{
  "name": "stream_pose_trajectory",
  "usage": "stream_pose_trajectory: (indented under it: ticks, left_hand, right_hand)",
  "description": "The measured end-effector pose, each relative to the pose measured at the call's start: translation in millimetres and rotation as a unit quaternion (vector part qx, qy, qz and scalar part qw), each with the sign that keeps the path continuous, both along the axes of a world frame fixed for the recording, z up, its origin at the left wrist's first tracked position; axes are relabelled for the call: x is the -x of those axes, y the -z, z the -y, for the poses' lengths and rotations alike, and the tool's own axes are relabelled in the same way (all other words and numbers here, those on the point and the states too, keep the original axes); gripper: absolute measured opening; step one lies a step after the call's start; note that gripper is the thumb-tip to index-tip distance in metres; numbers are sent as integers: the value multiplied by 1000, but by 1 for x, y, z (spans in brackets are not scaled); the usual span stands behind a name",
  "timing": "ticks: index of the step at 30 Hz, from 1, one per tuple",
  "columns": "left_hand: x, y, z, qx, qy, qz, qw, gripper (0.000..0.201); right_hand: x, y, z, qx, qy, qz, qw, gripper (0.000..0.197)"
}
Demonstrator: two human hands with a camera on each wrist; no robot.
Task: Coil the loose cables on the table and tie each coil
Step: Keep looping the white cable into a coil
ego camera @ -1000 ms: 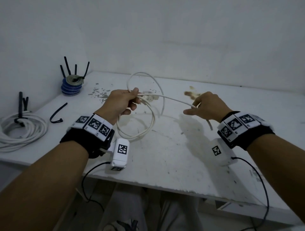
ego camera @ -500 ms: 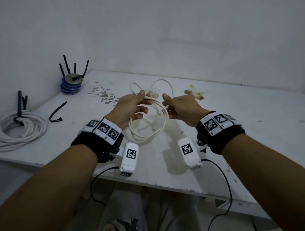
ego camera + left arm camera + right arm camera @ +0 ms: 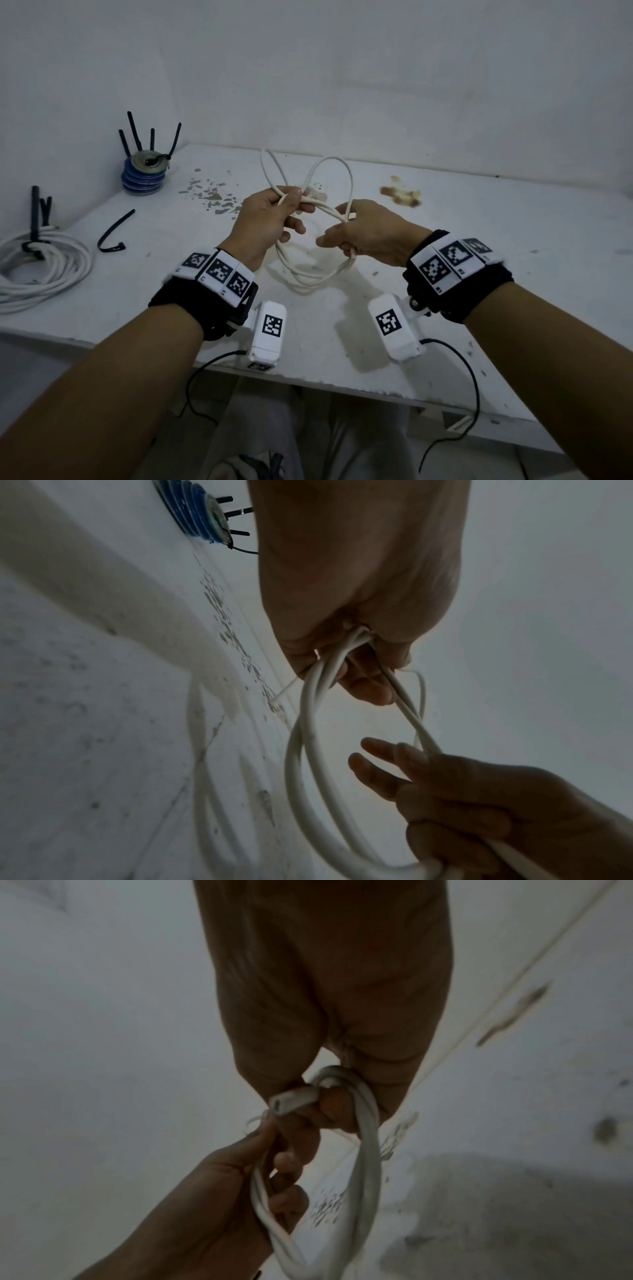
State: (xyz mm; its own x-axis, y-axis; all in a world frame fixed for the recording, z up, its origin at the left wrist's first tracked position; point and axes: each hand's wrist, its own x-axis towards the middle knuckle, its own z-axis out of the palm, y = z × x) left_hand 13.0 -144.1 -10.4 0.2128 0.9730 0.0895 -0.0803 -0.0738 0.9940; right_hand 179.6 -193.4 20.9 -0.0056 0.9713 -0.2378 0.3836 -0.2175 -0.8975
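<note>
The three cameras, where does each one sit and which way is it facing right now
Head: worn on the head, looking forward and down at the table; both forearms, left hand, right hand.
Left wrist: along the left hand's palm side toward the white cable; the right hand's fingers show.
Right wrist: along the right hand gripping the cable; the left hand enters below.
All three share the cable.

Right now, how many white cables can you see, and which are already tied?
2. One white cable is held above the table by the left hand and right hand, untied. One tied white coil lies at the table's left edge. Others may be out of view.
</note>
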Motion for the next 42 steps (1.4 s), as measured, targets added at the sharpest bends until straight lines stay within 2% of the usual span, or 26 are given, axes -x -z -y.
stream_pose_trajectory:
  ticks: [4, 10, 15, 21, 23, 25, 27, 30, 32, 33, 35, 36, 40, 42]
  left_hand:
    - [0, 1, -1, 2, -4, 10, 1000, 17]
    - [1, 0, 0, -12, 4, 2, 1000, 16]
    - [3, 1, -3, -4, -24, 12, 1000, 15]
    - [6, 2, -5, 13, -2, 11, 1000, 18]
    - [9, 3, -8, 22, -11, 23, 999, 18]
    - [20, 3, -15, 41, -53, 72, 995, 11]
    - [35, 4, -24, 52, -76, 92, 992, 8]
    - [39, 3, -23, 60, -29, 87, 994, 10]
    - [30, -1, -17, 66, 1, 102, 993, 11]
    - [23, -4, -15, 65, 6, 101, 993, 11]
    - [13, -9, -11, 57, 13, 80, 995, 11]
    - [10, -11, -9, 53, 16, 69, 996, 12]
    - [7, -17, -6, 49, 20, 63, 997, 17]
    - [12, -19, -5, 53, 22, 35, 998, 24]
  right_hand:
    - [-4, -7, 6, -37, 11, 42, 998, 35]
    - [-6, -9, 12, -11, -63, 159, 985, 32]
    - [-11, -5, 9, -28, -60, 117, 991, 26]
    - [-14, -1, 3, 7, -58, 214, 975, 23]
    - [-21, 2, 1, 20, -57, 258, 964, 19]
    - [-37, 4, 2, 46, -46, 307, 949, 17]
    - [-58, 6, 3, 63, -22, 363, 930, 21]
    - [-75, 5, 2, 45, 10, 459, 887, 18]
    - [-69, 5, 2, 26, -25, 520, 853, 28]
    - [-63, 6, 3, 10, -51, 515, 856, 39]
    - [-47, 7, 4, -27, -78, 432, 898, 60]
    - [-38, 6, 5, -52, -80, 382, 919, 60]
    - [-18, 6, 4, -96, -70, 211, 970, 25]
    - [-21, 4, 3, -108, -48, 159, 980, 13]
